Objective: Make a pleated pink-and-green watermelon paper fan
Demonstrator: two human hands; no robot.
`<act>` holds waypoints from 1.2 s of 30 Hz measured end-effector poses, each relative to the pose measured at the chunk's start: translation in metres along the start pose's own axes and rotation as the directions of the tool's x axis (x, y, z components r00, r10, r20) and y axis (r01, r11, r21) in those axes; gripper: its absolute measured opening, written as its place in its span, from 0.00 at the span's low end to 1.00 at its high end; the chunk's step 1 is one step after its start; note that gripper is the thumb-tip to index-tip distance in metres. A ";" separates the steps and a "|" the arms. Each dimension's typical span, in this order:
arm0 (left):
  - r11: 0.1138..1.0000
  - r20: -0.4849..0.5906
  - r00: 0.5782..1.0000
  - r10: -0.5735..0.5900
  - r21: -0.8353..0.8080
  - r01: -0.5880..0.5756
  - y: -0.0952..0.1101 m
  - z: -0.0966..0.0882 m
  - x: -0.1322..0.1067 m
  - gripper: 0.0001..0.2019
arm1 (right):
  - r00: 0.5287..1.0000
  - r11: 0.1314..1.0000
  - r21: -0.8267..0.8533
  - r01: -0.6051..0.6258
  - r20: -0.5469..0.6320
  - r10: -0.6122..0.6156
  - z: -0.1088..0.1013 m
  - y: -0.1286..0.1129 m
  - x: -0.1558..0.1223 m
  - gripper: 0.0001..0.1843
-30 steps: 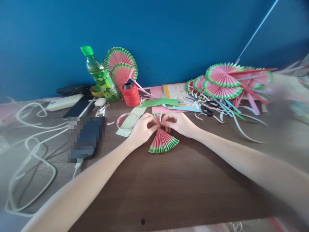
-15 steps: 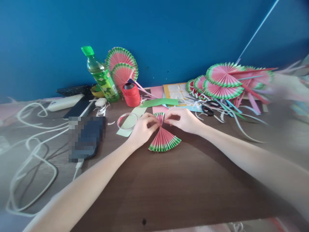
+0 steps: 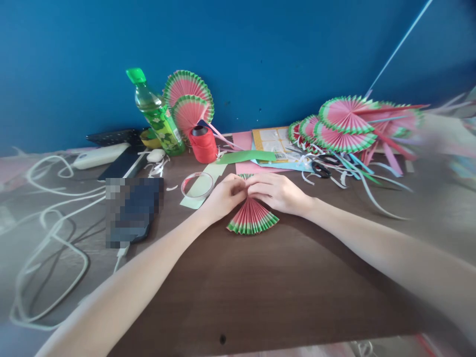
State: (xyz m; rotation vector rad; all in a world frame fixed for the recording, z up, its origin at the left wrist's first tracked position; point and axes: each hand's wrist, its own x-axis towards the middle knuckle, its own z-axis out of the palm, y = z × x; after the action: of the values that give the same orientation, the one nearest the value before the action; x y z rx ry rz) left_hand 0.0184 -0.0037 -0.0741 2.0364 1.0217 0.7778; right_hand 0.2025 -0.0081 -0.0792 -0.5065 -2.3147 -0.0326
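A pleated paper fan (image 3: 253, 218), pink with a green edge, lies on the brown table and is gathered narrow at its middle. Its near half spreads toward me; a bit of its far end shows beyond my fingers. My left hand (image 3: 225, 194) pinches the gathered middle from the left. From the right, my right hand (image 3: 278, 192) has its fingers closed over the same middle, meeting the left fingertips. The pinched spot itself is hidden by the fingers.
Behind my hands lie green paper strips (image 3: 245, 157), a tape roll (image 3: 197, 186) and a red thread spool (image 3: 203, 145). A green bottle (image 3: 159, 119) leans at the wall. Finished fans (image 3: 345, 119) and scissors (image 3: 320, 169) lie right; a phone (image 3: 136, 213) and white cables (image 3: 55, 238) left.
My right hand has moved left and closed over the fan's middle, covering more of it. My left hand stays at the fan in nearly the same place.
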 end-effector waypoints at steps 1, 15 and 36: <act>1.000 0.012 1.000 -0.003 -0.014 0.003 0.000 -0.001 0.000 0.05 | 1.000 1.000 -0.008 0.013 -0.007 -0.013 0.000 0.000 0.000 0.08; 0.977 0.036 0.997 0.063 -0.205 -0.054 0.001 -0.005 -0.003 0.06 | 0.988 0.998 -0.055 -0.016 -0.153 0.008 0.002 -0.009 0.001 0.09; 0.988 0.094 0.994 0.047 -0.154 -0.032 0.007 -0.002 -0.004 0.06 | 0.770 0.646 0.503 -0.574 0.062 0.635 0.007 -0.017 0.005 0.04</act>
State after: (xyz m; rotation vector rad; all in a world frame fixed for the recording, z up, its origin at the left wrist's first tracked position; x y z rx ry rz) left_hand 0.0175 -0.0091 -0.0681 1.9485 0.8437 0.7461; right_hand 0.1883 -0.0208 -0.0783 -0.9504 -1.8137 0.8249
